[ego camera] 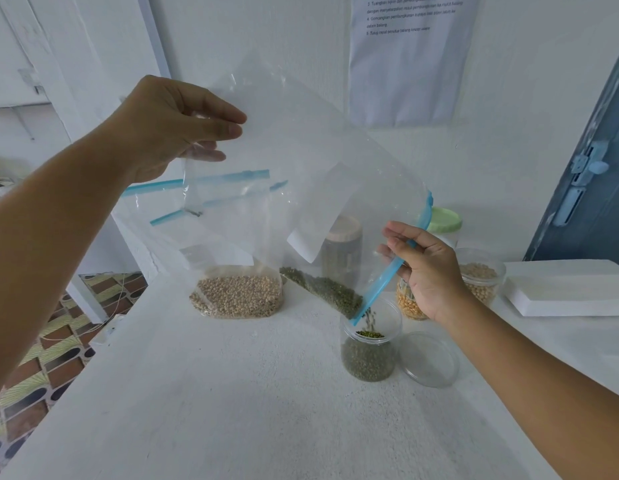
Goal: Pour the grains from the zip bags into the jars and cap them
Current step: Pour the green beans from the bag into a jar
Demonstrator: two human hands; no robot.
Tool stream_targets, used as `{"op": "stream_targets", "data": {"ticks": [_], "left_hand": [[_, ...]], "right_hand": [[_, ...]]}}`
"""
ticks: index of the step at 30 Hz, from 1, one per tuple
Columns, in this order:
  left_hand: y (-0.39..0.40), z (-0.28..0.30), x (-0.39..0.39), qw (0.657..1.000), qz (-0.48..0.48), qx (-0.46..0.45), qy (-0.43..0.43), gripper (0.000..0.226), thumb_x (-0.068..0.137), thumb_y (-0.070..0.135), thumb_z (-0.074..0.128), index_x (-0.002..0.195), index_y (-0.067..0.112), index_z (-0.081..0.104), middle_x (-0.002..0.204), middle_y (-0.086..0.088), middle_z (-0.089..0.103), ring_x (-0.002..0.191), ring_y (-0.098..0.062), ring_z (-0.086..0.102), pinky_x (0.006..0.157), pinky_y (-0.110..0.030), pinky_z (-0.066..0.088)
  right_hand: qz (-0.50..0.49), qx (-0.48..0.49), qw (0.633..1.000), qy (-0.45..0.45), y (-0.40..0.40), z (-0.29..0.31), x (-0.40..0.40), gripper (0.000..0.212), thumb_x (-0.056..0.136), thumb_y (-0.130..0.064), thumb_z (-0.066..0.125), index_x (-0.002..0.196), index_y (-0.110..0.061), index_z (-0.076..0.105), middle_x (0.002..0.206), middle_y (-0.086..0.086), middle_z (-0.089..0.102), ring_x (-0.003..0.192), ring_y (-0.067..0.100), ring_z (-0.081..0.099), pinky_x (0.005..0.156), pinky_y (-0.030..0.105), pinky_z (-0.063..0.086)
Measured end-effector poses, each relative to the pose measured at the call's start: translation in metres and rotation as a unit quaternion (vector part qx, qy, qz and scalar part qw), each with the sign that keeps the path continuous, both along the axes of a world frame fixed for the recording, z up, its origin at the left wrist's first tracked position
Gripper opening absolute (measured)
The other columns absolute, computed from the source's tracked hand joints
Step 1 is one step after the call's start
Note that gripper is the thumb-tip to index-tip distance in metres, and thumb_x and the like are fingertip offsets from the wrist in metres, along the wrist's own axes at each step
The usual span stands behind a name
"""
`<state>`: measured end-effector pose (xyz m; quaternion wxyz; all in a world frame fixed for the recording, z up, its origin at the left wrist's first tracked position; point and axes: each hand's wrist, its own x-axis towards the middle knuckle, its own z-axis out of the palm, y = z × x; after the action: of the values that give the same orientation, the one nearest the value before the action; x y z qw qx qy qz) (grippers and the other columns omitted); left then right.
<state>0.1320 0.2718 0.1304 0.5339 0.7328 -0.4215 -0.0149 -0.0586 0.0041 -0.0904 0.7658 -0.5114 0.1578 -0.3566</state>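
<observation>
- Head view: my left hand pinches the upper corner of a clear zip bag, thumb in front and fingers behind the plastic, lifting that end high.
- My right hand grips the bag's blue zipper strip at the low end, fingers curled round it.
- The bag is tilted with its mouth down over an open clear jar on the white bench; green grains lie along the bag's lower edge and a few are falling into the jar, which is already more than half full of them.
- A clear lid lies flat on the bench, just beside the jar on its right.
- Behind, a second zip bag holding pale beige grains stands on the bench, its blue zipper open at the top.
- Further back are a jar of yellow corn kernels, a jar of pale beans, a tall jar with a tan lid, partly seen through the bag, and a jar with a green lid.
- A printed sheet hangs on the wall; I can make out numbered lines and words such as "Tuangkan" and "Tutup rapat penutup", the rest too blurred to read.
- No brand or label shows on the bags or jars.
</observation>
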Motion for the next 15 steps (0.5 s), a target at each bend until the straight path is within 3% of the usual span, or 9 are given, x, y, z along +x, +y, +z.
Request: {"op": "stream_targets", "data": {"ticks": [6, 15], "left_hand": [[0.0003, 0.0014, 0.0015, 1.000, 0.002, 0.003, 0.004, 0.017, 0.071, 0.020, 0.086, 0.087, 0.028, 0.085, 0.080, 0.000, 0.069, 0.067, -0.013, 0.059, 0.079, -0.034, 0.065], [-0.0011, 0.0002, 0.0006, 1.000, 0.007, 0.005, 0.006, 0.018, 0.071, 0.021, 0.086, 0.087, 0.028, 0.085, 0.088, -0.004, 0.072, 0.069, -0.016, 0.060, 0.079, -0.034, 0.065]], "right_hand": [[-0.006, 0.003, 1.000, -0.003, -0.0005, 0.0010, 0.0010, 0.024, 0.096, 0.004, 0.065, 0.110, -0.012, 0.076, 0.110, 0.004, 0.079, 0.099, 0.022, 0.076, 0.098, 0.037, 0.059], [-0.003, 0.001, 1.000, -0.001, 0.0001, 0.0005, 0.0019, 0.024, 0.096, 0.003, 0.065, 0.109, -0.014, 0.077, 0.110, 0.003, 0.079, 0.102, 0.024, 0.076, 0.095, 0.034, 0.060]]}}
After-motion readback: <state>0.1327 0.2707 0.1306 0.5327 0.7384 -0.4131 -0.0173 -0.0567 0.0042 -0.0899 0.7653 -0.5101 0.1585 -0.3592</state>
